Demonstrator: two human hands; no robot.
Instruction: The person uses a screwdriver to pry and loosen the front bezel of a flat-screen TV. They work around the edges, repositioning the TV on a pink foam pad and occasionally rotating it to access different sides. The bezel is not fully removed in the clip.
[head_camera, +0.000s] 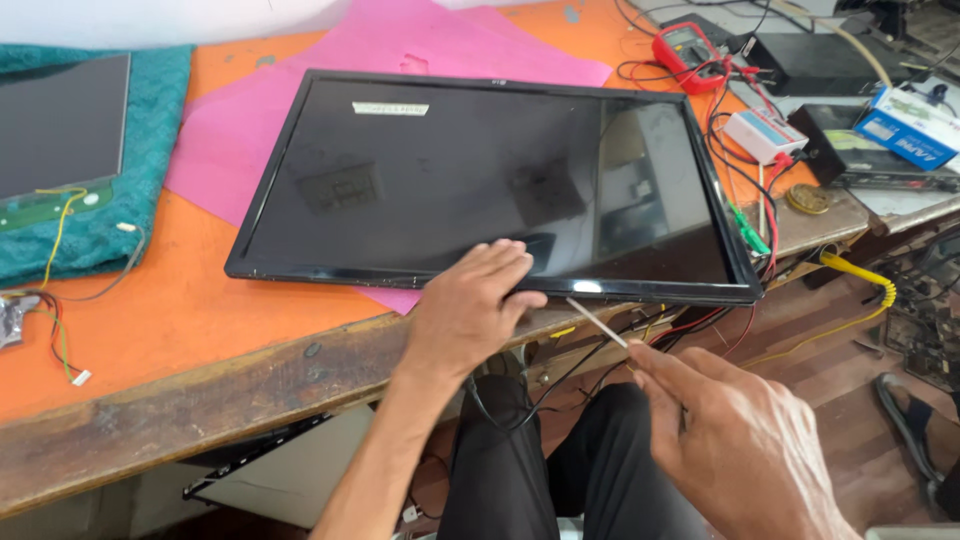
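Resting palm-down on the near edge of a flat black monitor (490, 185), the left hand (470, 310) is spread open, its fingers (505, 260) lying loosely apart across the lower bezel and the dark glass just above it. It grips nothing; it simply presses on the frame. The monitor lies screen-up on a pink sheet (240, 110) that covers part of an orange-topped wooden workbench (190, 300), with its near edge reaching the bench's front lip.

The right hand (735, 450) is lower in the head view, over the person's lap, closed around a thin metal tool (597, 322). Its fingers are pinched together on the tool's handle end, and the slim shaft points up and left, its tip just below the monitor's bottom bezel, close beside the left hand's fingertips. Whether the tip touches the bezel I cannot tell.

At the left, a second dark panel (60, 125) lies on a teal cloth (150, 150). Beyond the monitor's far right corner sits a red multimeter (685, 50) amid red and black leads, with a small white box (765, 135) nearby.
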